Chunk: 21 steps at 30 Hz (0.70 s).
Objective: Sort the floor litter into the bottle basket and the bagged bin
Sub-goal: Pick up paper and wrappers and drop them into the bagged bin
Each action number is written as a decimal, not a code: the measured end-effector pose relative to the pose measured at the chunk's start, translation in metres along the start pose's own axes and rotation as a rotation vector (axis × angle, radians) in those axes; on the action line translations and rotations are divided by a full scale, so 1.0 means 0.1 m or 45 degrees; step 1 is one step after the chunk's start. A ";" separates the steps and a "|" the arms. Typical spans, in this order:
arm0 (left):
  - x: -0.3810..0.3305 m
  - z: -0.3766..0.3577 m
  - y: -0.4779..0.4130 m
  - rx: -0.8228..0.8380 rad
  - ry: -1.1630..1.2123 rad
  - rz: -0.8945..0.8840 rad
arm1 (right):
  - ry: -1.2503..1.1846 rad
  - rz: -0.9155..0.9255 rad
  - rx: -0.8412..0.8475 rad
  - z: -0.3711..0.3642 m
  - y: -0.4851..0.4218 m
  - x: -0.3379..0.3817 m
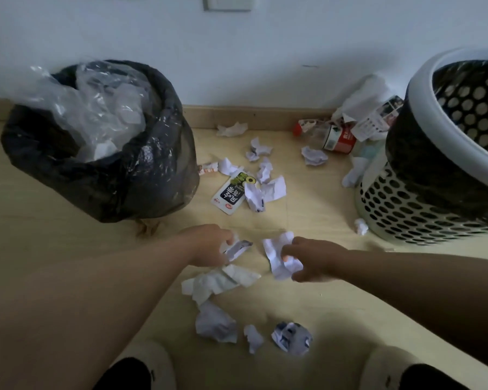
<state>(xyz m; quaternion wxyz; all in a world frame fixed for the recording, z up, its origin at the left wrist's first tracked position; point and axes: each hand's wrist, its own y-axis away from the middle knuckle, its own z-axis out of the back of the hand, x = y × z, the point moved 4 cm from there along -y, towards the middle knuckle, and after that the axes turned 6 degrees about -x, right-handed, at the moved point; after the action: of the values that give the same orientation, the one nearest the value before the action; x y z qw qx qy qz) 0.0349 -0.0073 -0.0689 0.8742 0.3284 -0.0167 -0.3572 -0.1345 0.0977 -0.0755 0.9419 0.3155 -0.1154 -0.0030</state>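
The left hand (209,243) pinches a small crumpled grey-printed paper scrap (238,247). The right hand (313,258) curls round a larger crumpled white paper sheet (276,254). Both are low over the floor, near centre. The black-bagged round bin (152,170) stands far left and the white perforated plastic basket (406,209) far right. As I judge it, the right hand's paper could end up in the closer basket, spoiling the sort, or a loosely held wad could drop.

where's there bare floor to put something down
Bare floor: between the paper pile and the white basket, and in front of the black bin. Crowded around the left hand and right hand, and by the bottle at the wall.
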 end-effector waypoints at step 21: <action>0.03 -0.76 0.56 0.044 -0.762 -0.853 | 0.562 0.679 0.158 -0.72 0.36 0.34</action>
<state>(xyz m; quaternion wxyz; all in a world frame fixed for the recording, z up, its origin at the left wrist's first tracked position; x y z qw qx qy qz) 0.0916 0.0629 -0.0960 0.6614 0.2123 -0.1675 -0.6996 -0.0878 0.1664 -0.1020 0.8908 0.3240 0.0129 0.3183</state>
